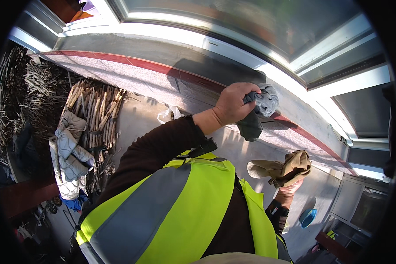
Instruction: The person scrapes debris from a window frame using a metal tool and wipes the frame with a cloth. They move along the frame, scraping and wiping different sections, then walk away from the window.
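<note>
My left hand (235, 103) reaches up to the window ledge, its fingers closed around a crumpled grey cloth (267, 100). A darker grey fold of it hangs below my fingers. Lower and to the right, my right hand (289, 188) grips a bunched brown cloth (295, 169), which covers most of its fingers. A paler end of this cloth trails off to the left. The window (242, 26), with its white frame, stands just beyond the ledge (119, 44). Whether the grey cloth touches the ledge I cannot tell.
At the left, bundled sticks (94, 112) and dry brush (42, 88) are piled beside a quilted pale cover (70, 154). A white plastic bag (170, 113) lies on the concrete floor by the wall. A blue basin (308, 218) sits at the lower right.
</note>
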A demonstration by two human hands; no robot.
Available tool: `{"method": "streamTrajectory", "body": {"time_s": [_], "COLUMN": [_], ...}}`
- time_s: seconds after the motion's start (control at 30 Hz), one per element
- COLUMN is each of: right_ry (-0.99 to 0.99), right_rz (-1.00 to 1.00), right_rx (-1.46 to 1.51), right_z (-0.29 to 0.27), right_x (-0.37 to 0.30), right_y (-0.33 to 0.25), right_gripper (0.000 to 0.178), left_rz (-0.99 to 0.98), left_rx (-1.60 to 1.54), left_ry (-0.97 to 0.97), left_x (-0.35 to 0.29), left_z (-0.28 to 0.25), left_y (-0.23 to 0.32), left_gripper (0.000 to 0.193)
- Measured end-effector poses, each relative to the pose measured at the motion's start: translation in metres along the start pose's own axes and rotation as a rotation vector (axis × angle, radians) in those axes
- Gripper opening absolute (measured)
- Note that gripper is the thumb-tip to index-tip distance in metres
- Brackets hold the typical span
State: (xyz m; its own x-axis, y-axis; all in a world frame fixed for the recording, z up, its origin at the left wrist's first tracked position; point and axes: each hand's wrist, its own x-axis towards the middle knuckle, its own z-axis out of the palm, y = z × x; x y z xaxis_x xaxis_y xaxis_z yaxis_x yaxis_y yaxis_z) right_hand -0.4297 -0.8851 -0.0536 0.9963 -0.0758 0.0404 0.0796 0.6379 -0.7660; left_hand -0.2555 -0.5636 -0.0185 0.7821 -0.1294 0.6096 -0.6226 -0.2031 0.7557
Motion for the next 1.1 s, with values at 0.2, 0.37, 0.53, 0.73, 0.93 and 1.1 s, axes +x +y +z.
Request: {"method": "streamTrajectory", "body": {"time_s": [0.2,0.37,0.53,0.73,0.93,1.1], "right_ry": [0.004,0.074,0.056,0.229,0.225,0.339], "right_rz": [-0.120,0.024,0.082,0.092,0.331,0.304], "right_rx": [-1.157,-0.587,-0.733,-0.117,0.157,0.173], "right_z": [-0.005,0.002,0.023,0.050,0.059,0.052], "right_x": [0.018,0.027,0.032,0.040,0.021,-0.014], "right_y": [0.004,0.022,0.037,0.060,0.068,0.058], "right_gripper": [0.040,0.043,0.044,0.039,0.045,0.047], "left_rz": [-0.086,-0.574,-0.771,-0.508,-0.140,-0.058], "left_rx": [0.527,1.150,1.233,1.164,0.926,0.833], "left_ry": [0.387,0.118,-0.064,-0.171,-0.252,-0.357], "left_x": [0.010,0.036,0.054,0.047,0.042,0.045], "left_z": [-0.174,-0.242,-0.223,-0.146,-0.038,0.055], "left_y": [-0.024,-0.067,-0.086,-0.069,-0.041,-0.019], "left_gripper": [0.027,0.036,0.031,0.033,0.023,0.022]}}
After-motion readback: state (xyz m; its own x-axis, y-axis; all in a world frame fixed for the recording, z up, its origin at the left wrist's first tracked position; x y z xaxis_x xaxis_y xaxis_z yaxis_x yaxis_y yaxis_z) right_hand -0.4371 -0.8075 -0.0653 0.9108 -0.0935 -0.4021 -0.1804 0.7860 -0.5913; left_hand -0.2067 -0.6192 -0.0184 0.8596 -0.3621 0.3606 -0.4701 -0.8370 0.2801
